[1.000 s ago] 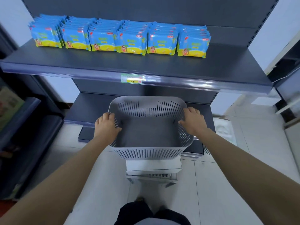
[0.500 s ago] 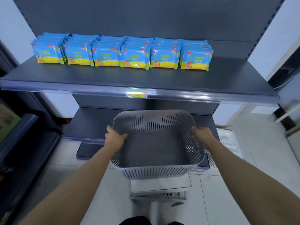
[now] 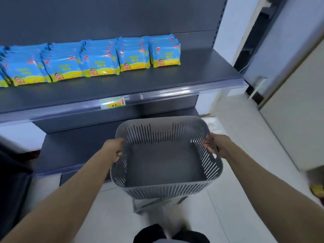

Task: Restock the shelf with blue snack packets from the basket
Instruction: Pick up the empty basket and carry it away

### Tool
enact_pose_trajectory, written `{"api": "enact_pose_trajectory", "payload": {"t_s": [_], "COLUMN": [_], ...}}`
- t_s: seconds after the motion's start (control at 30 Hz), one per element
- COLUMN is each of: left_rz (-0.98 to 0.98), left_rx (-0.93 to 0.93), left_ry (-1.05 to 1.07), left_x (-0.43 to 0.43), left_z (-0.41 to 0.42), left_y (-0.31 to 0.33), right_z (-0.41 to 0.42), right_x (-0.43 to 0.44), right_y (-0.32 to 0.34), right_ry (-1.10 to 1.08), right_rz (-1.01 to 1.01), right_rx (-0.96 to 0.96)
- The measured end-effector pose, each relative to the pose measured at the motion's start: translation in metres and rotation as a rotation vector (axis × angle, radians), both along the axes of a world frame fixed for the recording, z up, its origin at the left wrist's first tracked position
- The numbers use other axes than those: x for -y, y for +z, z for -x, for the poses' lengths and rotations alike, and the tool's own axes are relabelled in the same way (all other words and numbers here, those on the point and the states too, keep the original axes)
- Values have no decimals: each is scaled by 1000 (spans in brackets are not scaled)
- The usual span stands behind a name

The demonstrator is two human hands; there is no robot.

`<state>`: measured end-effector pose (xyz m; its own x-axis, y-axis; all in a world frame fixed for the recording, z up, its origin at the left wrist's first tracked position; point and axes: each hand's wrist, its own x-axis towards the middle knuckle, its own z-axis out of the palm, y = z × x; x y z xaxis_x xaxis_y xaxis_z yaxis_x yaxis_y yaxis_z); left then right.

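Note:
A grey slotted plastic basket (image 3: 166, 190) is held in front of me, with nothing inside it. My left hand (image 3: 114, 149) grips its left rim and my right hand (image 3: 216, 145) grips its right rim. Several rows of blue and yellow snack packets (image 3: 98, 62) stand upright along the back of the dark grey upper shelf (image 3: 122, 86). The right end of that shelf, beyond the last row, is bare.
A price tag (image 3: 113, 103) sits on the upper shelf's front strip. A lower dark shelf (image 3: 75, 149) lies behind the basket. A white stool or stand (image 3: 154, 204) is on the tiled floor under the basket. A doorway and pale cabinet (image 3: 294, 111) stand at right.
The view has swung to the right and the shelf now looks tilted. The basket has shifted right, tilted, with both hands still gripping its rims.

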<state>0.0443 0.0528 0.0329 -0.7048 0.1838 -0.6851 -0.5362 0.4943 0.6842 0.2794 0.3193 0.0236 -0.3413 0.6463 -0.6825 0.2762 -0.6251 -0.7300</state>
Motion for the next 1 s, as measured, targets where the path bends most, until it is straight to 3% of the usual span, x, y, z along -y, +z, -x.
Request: {"api": "enact_pose_trajectory", "payload": {"t_s": [0.3, 0.5, 0.73, 1.0], "left_rz": [-119, -156, -189, -157], "left_rx": [97, 83, 76, 152], "left_ry": [-242, -554, -767, -1093], "left_x": [-120, -217, -314, -400], "left_z": [-77, -184, -337, -495], "left_y": [21, 39, 51, 62], "right_z": [-167, -310, -464, -598], "right_x": [-16, -25, -18, -4], "right_y": [27, 43, 59, 69], "right_ry": [-328, -601, -874, -1168], "right_rz": [-43, -59, -89, -105], "right_rx": [27, -21, -109, -58]}}
